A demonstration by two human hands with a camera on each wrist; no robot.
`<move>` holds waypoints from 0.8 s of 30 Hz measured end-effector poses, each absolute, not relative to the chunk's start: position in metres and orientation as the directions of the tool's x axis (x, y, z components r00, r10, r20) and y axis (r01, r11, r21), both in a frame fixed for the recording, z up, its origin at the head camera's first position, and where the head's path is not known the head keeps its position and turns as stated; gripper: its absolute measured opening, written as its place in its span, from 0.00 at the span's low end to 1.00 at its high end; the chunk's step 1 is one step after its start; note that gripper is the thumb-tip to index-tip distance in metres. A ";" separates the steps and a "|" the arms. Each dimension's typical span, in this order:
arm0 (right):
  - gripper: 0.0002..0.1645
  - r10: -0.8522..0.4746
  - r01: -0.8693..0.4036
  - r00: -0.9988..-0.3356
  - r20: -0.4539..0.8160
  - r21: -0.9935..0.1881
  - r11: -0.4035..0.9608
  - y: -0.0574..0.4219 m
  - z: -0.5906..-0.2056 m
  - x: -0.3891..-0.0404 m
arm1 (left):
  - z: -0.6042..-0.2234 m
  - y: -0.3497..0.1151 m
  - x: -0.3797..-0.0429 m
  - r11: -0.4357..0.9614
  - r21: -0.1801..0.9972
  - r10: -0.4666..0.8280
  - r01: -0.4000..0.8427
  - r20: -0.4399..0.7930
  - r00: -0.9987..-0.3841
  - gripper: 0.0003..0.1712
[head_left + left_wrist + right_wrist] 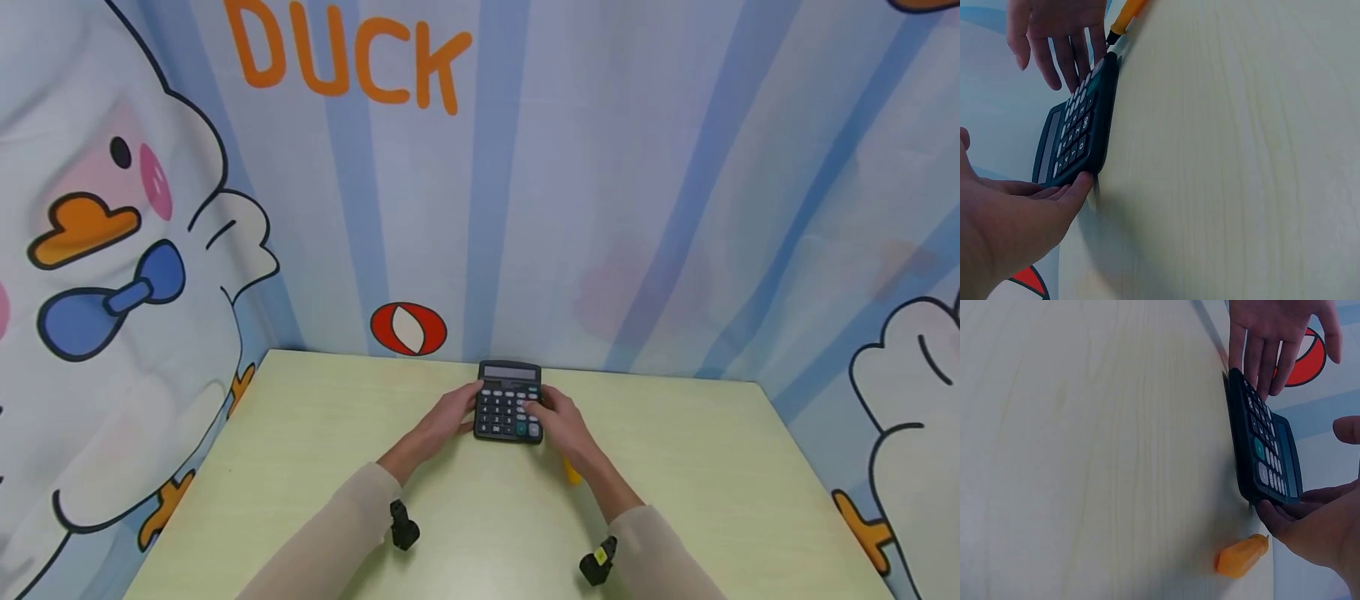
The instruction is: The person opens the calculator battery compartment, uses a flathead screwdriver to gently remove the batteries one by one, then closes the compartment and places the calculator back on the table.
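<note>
Toward twelve o'clock on the table (705,475) is a black calculator (497,419), grey screen (510,373), one green key (521,429); left hand (444,418) at nine, right hand (566,427) at three, support it with extended fingers.

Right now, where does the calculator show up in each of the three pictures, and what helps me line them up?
Head: the calculator is just below and right of centre, between the left hand and right hand.
Left wrist: left of centre, in the upper part.
Right wrist: right of centre, around mid-height.
Shared landmark: the red-and-white oval on the backdrop, only partly visible in both wrist views.
</note>
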State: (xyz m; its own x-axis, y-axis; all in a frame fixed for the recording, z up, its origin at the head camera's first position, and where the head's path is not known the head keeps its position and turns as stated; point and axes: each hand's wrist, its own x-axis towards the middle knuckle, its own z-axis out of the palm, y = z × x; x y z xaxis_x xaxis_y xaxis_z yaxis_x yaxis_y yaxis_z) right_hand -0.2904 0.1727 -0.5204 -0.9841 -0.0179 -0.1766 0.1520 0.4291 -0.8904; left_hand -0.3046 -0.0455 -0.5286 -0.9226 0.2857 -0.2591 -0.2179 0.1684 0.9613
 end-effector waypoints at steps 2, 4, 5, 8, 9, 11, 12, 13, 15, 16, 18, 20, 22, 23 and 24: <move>0.44 -0.016 0.150 -0.985 -0.173 -0.891 0.429 0.174 -0.520 -0.288 | -0.528 -0.046 -0.303 0.184 0.958 0.274 -0.220 -0.265 -0.924 0.41; 0.44 -0.019 0.147 -0.985 -0.170 -0.897 0.417 0.175 -0.520 -0.286 | -0.526 -0.047 -0.300 0.198 0.954 0.259 -0.224 -0.272 -0.927 0.40; 0.44 -0.023 0.144 -0.986 -0.167 -0.901 0.409 0.175 -0.520 -0.284 | -0.525 -0.048 -0.299 0.208 0.951 0.251 -0.227 -0.276 -0.928 0.40; 0.44 -0.036 0.136 -0.986 -0.162 -0.915 0.381 0.174 -0.519 -0.279 | -0.524 -0.051 -0.293 0.234 0.944 0.232 -0.233 -0.287 -0.930 0.40; 0.43 -0.044 0.129 -0.987 -0.156 -0.919 0.373 0.174 -0.519 -0.277 | -0.525 -0.052 -0.292 0.243 0.941 0.227 -0.235 -0.290 -0.930 0.40; 0.43 -0.048 0.121 -0.988 -0.148 -0.925 0.361 0.172 -0.518 -0.274 | -0.524 -0.054 -0.289 0.258 0.937 0.220 -0.234 -0.293 -0.930 0.41; 0.43 -0.049 0.118 -0.988 -0.145 -0.927 0.355 0.172 -0.518 -0.272 | -0.525 -0.055 -0.287 0.263 0.937 0.219 -0.230 -0.290 -0.932 0.41; 0.42 -0.054 0.115 -0.988 -0.141 -0.933 0.342 0.171 -0.517 -0.271 | -0.525 -0.056 -0.286 0.266 0.936 0.217 -0.228 -0.289 -0.932 0.42; 0.42 -0.065 0.112 -0.988 -0.139 -0.942 0.317 0.170 -0.517 -0.267 | -0.524 -0.058 -0.284 0.269 0.935 0.213 -0.232 -0.292 -0.932 0.43; 0.42 -0.068 0.113 -0.988 -0.139 -0.947 0.302 0.170 -0.517 -0.266 | -0.523 -0.059 -0.283 0.270 0.934 0.212 -0.234 -0.295 -0.932 0.43; 0.42 -0.075 0.109 -0.988 -0.135 -0.953 0.284 0.169 -0.518 -0.263 | -0.523 -0.061 -0.280 0.272 0.933 0.210 -0.234 -0.295 -0.932 0.44; 0.42 -0.076 0.099 -0.989 -0.127 -0.949 0.298 0.169 -0.519 -0.261 | -0.523 -0.062 -0.278 0.274 0.932 0.207 -0.238 -0.299 -0.932 0.46; 0.42 -0.072 0.086 -0.991 -0.117 -0.939 0.333 0.169 -0.520 -0.259 | -0.523 -0.063 -0.277 0.274 0.932 0.204 -0.237 -0.297 -0.933 0.46; 0.42 -0.070 0.082 -0.991 -0.113 -0.933 0.351 0.169 -0.521 -0.259 | -0.523 -0.063 -0.276 0.275 0.932 0.202 -0.235 -0.295 -0.934 0.46; 0.42 -0.067 0.080 -0.991 -0.112 -0.926 0.369 0.168 -0.522 -0.259 | -0.523 -0.063 -0.276 0.276 0.932 0.199 -0.235 -0.295 -0.935 0.46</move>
